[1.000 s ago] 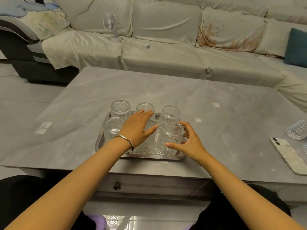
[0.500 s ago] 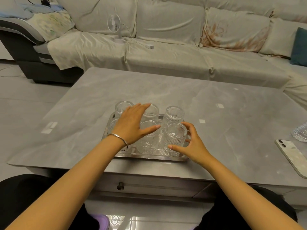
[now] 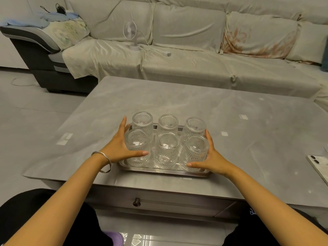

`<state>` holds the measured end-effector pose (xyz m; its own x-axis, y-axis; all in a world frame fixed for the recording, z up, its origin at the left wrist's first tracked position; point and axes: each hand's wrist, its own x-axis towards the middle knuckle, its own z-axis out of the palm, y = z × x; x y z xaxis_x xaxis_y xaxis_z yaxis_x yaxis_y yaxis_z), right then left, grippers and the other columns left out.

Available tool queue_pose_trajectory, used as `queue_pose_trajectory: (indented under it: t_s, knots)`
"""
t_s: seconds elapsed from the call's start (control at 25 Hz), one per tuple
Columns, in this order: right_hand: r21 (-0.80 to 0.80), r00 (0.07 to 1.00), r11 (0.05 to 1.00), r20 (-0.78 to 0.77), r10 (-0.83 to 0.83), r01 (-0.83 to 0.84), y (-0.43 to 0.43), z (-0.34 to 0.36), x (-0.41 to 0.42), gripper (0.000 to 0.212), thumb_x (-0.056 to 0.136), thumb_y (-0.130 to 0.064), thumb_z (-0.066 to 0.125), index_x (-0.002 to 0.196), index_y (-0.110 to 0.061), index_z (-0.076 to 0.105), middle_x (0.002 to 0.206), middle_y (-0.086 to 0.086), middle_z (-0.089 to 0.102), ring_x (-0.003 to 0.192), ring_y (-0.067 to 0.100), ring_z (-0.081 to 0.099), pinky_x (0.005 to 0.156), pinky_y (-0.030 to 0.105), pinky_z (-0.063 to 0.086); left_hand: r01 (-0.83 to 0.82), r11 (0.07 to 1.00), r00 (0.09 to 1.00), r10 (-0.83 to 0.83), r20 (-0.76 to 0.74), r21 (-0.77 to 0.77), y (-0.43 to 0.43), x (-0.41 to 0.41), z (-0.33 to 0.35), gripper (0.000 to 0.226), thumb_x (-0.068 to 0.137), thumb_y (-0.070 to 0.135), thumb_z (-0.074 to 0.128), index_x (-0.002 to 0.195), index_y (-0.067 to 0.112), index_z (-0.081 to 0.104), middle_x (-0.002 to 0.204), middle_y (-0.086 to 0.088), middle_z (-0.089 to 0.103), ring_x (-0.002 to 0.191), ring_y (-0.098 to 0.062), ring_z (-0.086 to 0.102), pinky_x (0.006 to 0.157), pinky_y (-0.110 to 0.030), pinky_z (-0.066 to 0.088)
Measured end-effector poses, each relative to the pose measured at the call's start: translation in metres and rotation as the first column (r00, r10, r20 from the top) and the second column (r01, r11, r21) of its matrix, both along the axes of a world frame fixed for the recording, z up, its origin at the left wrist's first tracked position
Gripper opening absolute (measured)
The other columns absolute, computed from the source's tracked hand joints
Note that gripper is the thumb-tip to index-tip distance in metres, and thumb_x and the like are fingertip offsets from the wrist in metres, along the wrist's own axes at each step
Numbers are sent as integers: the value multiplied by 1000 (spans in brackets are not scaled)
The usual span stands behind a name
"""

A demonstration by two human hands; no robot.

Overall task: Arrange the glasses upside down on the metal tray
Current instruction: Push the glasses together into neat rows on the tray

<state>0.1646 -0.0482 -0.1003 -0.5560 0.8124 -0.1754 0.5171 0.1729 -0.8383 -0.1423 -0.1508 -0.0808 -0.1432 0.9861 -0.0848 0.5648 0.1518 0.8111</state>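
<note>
Glasses (image 3: 166, 145): six upside down on the tray (image 3: 165, 172), bench (image 3: 248, 132) near edge, 6 o'clock.
Hands: left hand (image 3: 119, 149) and right hand (image 3: 212, 157) spread, pressing outer glasses.
Risk: squeezing could clink or tip them (packed tight).

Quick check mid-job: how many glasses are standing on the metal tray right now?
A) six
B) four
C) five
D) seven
A: six glasses stand upside down on the metal tray in two rows of three, with the left hand and right hand cupping the outer ones.
</note>
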Motion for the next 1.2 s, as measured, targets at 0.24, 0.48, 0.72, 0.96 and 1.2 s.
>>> queue_pose_trajectory:
  t_s: [0.24,0.48,0.72,0.96,1.2]
  knots:
    - [5,999,1000,47,27,-28,10,-12,0,149,43,-54,89,137,-50,-26,159,-9,9,145,17,21,117,49,24,24,999,999,-26,-48,-49,14,-7,-25,146,37,61,82,144,32,-11,158,6,9,144,-18,17,117,-46,21]
    - [82,997,996,76,12,-18,15,-21,-4,148,39,-60,87,136,-54,-24,160,-12,3,146,24,16,116,55,21,55,999,994,-55,-92,-1,19,-9,-32,144,35,66,81,144,33,-6,156,7,14,142,-17,21,116,-50,23]
    - [126,995,992,100,-4,-9,15,-23,-9,148,38,-65,84,140,-49,-21,159,-15,-5,147,21,10,118,53,18,57,997,995,-54,-88,42,21,-7,-39,138,37,65,82,143,40,-4,155,10,18,140,-17,26,114,-51,26]
    - [124,995,992,100,-20,8,19,-26,-11,147,37,-66,84,138,-51,-20,159,-15,-5,147,23,11,117,54,18,43,997,998,-39,-53,68,25,-6,-41,135,39,61,84,143,40,0,155,10,17,140,-16,28,113,-48,31]
    - [128,995,992,100,-28,15,18,-23,-12,144,37,-68,83,137,-55,-21,159,-14,-5,147,22,11,117,53,20,77,996,997,-75,-26,56,22,-3,-30,135,40,61,82,144,36,1,155,7,17,139,-10,26,115,-43,28]
